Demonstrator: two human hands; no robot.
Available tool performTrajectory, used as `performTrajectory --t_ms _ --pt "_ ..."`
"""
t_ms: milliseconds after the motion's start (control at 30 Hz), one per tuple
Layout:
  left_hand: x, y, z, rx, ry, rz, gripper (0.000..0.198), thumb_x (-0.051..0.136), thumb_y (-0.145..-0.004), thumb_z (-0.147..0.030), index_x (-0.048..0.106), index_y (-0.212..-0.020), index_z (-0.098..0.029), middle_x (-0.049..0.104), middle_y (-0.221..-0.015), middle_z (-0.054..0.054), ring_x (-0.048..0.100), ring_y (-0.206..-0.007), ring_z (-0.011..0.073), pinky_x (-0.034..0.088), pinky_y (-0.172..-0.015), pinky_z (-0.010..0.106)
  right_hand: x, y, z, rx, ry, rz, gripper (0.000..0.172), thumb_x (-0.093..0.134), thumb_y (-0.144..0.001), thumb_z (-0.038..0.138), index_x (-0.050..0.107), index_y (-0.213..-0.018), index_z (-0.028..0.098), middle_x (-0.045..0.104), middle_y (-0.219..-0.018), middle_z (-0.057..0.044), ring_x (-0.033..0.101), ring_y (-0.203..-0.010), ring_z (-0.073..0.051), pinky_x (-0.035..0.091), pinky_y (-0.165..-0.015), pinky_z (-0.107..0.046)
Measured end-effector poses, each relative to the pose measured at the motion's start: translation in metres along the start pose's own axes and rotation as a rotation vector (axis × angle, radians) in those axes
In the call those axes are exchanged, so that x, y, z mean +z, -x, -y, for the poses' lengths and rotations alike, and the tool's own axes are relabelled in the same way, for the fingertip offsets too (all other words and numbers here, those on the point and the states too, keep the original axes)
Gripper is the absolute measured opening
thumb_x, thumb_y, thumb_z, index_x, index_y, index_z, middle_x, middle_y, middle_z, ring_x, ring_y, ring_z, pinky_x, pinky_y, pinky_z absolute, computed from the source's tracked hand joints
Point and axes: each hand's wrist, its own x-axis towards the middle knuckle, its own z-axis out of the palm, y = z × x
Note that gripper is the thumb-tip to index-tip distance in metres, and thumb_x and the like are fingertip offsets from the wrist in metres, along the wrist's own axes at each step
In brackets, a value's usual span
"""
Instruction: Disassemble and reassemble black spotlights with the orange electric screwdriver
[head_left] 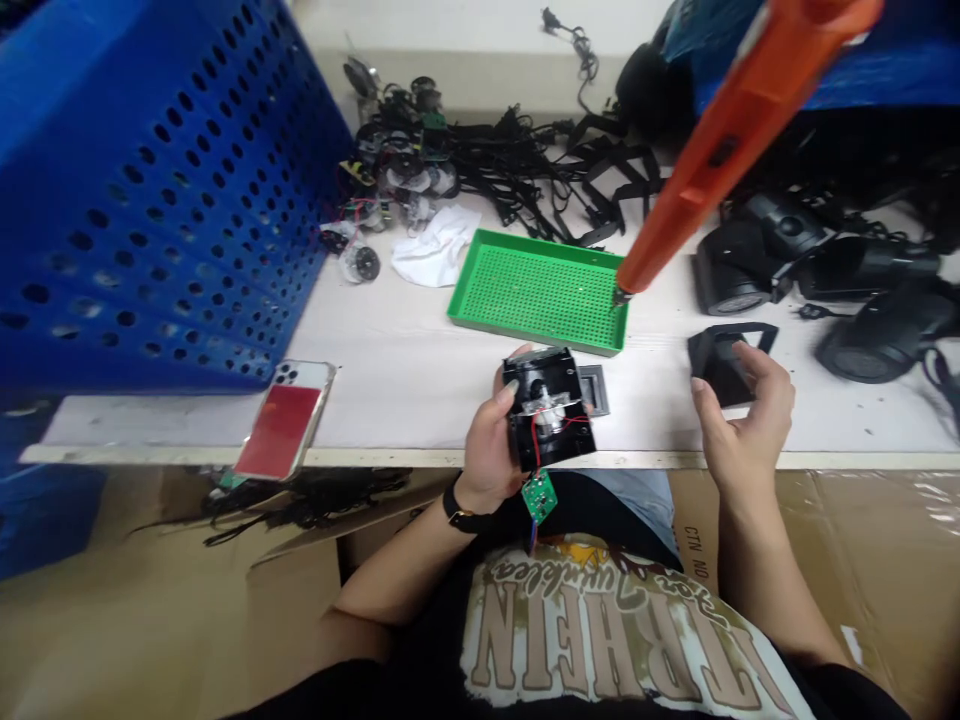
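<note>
My left hand (491, 445) grips an opened black plastic housing (551, 400) just above the table's front edge. Inside it a whitish clear part and red wires show. A small green circuit board (540, 497) dangles from the housing by wires. At the right, my right hand (746, 420) has its thumb and fingers around a black plastic cover (721, 368) at the tabletop; its other fingers are partly hidden. A small grey frame-like piece (594, 390) lies just right of the housing, partly covered by it.
An orange power screwdriver (712, 150) reaches down to a green perforated tray (536, 290). A blue crate (165, 200) stands left, beside a phone (286, 420) over the table edge. Black cables (517, 170), white tissue (435, 248) and black lamp-like units (862, 330) lie around.
</note>
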Motion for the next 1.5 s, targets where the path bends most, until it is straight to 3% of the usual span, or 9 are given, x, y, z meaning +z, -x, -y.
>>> performTrajectory --t_ms 133,233,333,500,667,867,1033,1333,1500 --pt "-0.003 -0.006 -0.007 0.105 -0.035 -0.026 0.076 0.08 -0.084 -0.038 0.05 -0.153 -0.034 0.069 -0.142 0.01 0.07 -0.129 0.0396 0.057 -0.108 0.062 -0.016 -0.001 -0.008 0.028 0.043 -0.079 0.054 0.075 -0.093 0.045 0.061 -0.14 0.023 0.063 -0.144 -0.017 0.054 -0.141 -0.04 0.035 -0.123 -0.07" --pt "0.003 -0.014 -0.01 0.196 -0.075 -0.058 0.071 0.081 -0.086 -0.035 0.052 -0.15 -0.036 0.067 -0.143 0.007 0.069 -0.129 0.0361 0.056 -0.111 0.059 -0.013 0.014 0.025 0.119 -0.326 0.001 0.047 0.074 -0.096 0.038 0.06 -0.139 0.027 0.058 -0.148 -0.014 0.056 -0.14 -0.033 0.041 -0.125 -0.057" --pt "0.013 -0.02 -0.011 0.315 -0.139 -0.068 0.071 0.083 -0.087 -0.038 0.052 -0.15 -0.04 0.065 -0.141 0.006 0.068 -0.126 0.0324 0.056 -0.111 0.053 0.002 0.04 0.072 0.143 -0.63 0.389 0.036 0.067 -0.101 0.039 0.055 -0.135 0.032 0.069 -0.132 -0.01 0.073 -0.115 -0.024 0.062 -0.104 -0.047" --pt "0.02 -0.021 -0.013 0.464 -0.194 -0.091 0.077 0.084 -0.088 -0.043 0.045 -0.154 -0.046 0.062 -0.144 0.003 0.066 -0.127 0.0287 0.053 -0.113 0.048 0.029 0.068 0.115 0.261 -1.07 0.987 0.05 0.077 -0.093 0.044 0.044 -0.129 0.031 0.072 -0.122 -0.006 0.074 -0.111 -0.02 0.061 -0.104 -0.044" --pt "0.008 -0.016 -0.012 0.44 -0.194 -0.114 0.072 0.084 -0.087 -0.042 0.05 -0.15 -0.044 0.059 -0.151 0.003 0.062 -0.135 0.03 0.051 -0.116 0.049 0.022 0.057 0.104 0.229 -0.733 0.763 0.058 0.077 -0.093 0.036 0.046 -0.141 0.033 0.059 -0.09 0.004 0.05 -0.058 -0.009 0.055 -0.064 -0.032" --pt "-0.001 -0.011 -0.004 0.356 -0.161 -0.094 0.07 0.083 -0.086 -0.042 0.052 -0.149 -0.041 0.063 -0.144 0.004 0.065 -0.132 0.0294 0.051 -0.117 0.051 0.004 0.033 0.09 -0.085 -0.404 0.47 0.026 0.065 -0.102 0.03 0.07 -0.127 0.028 0.066 -0.119 -0.007 0.058 -0.069 -0.011 0.055 -0.064 -0.03" --pt "-0.002 -0.007 0.002 0.213 -0.094 -0.035 0.077 0.088 -0.081 -0.043 0.052 -0.148 -0.035 0.071 -0.129 0.006 0.07 -0.125 0.0335 0.053 -0.112 0.058 0.004 0.029 0.095 -0.159 -0.365 0.412 0.017 0.066 -0.103 0.032 0.074 -0.116 0.025 0.077 -0.091 -0.002 0.065 -0.066 -0.013 0.054 -0.063 -0.029" --pt "-0.003 -0.008 0.005 0.203 -0.051 -0.07 0.067 0.082 -0.083 -0.058 0.06 -0.139 -0.029 0.071 -0.137 0.009 0.062 -0.14 0.0369 0.052 -0.113 0.057 0.008 0.024 0.098 -0.149 -0.376 0.4 0.02 0.069 -0.101 0.032 0.072 -0.12 0.026 0.078 -0.082 0.001 0.064 -0.056 -0.01 0.054 -0.058 -0.025" --pt "-0.003 -0.012 0.002 0.214 -0.03 -0.074 0.063 0.085 -0.082 -0.054 0.061 -0.135 -0.028 0.071 -0.135 0.008 0.062 -0.14 0.0355 0.053 -0.114 0.055 0.006 0.019 0.095 -0.357 -0.375 0.355 0.033 0.069 -0.099 0.015 0.075 -0.128 0.029 0.079 -0.104 -0.005 0.074 -0.085 -0.015 0.061 -0.074 -0.028"
